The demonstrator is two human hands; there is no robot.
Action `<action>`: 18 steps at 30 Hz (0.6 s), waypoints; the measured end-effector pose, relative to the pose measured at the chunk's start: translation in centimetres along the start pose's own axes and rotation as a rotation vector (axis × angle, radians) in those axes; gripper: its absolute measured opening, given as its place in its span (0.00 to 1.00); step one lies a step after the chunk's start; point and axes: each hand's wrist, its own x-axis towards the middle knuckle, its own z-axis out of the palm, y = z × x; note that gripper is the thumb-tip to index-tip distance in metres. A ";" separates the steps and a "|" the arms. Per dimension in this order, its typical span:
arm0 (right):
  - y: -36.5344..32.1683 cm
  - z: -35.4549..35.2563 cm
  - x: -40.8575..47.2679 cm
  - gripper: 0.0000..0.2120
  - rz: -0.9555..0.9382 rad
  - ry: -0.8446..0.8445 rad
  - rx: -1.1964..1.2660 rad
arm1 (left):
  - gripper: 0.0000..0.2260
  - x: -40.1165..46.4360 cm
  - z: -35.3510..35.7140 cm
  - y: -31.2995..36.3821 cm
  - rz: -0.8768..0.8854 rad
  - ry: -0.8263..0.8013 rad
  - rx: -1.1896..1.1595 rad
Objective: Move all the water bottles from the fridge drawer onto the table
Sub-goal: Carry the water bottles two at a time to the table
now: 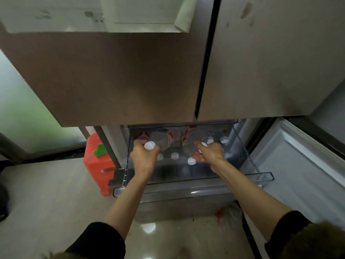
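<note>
At the far left a frosted glass door [24,113] glows pale green, and on the floor beside the fridge stands a red plastic stool [97,159] with a green patch on its side. Above, the two brown upper fridge doors [121,77] are closed, a dark seam running between them. Below them the clear plastic drawer [194,191] is pulled out over the pale tiled floor [46,193], and both bare forearms reach into it from black sleeves. The left hand [144,156] is curled round the neck of a bottle [160,140] at the drawer's left side, its white cap [149,145] poking out just above the knuckles; the clear body with a red and white label leans away toward the back of the drawer. Between the hands, more white caps [175,156] show, the bottles under them standing or lying in the drawer, though blur makes it hard to count them. The right hand [211,153] is closed on another bottle [190,146], whose white cap [191,161] sticks out to the left of the fingers. Further right, two more white caps [224,139] sit near the drawer's back right corner. At the far right the lower fridge door [298,165] hangs open, its pale inner lining facing the drawer.
</note>
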 end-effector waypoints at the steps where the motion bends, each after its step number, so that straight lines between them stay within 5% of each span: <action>1: -0.1 0.0 -0.6 0.12 -0.029 0.036 -0.024 | 0.16 -0.1 -0.7 0.1 0.041 -0.010 0.010; 8: -1.9 0.0 -6.6 0.15 -0.330 0.328 -0.250 | 0.16 -1.1 -4.3 0.0 0.218 -0.113 0.091; 18: -1.9 2.6 -8.7 0.15 -0.519 0.176 -0.502 | 0.17 -0.3 -6.6 -0.5 0.302 -0.061 0.256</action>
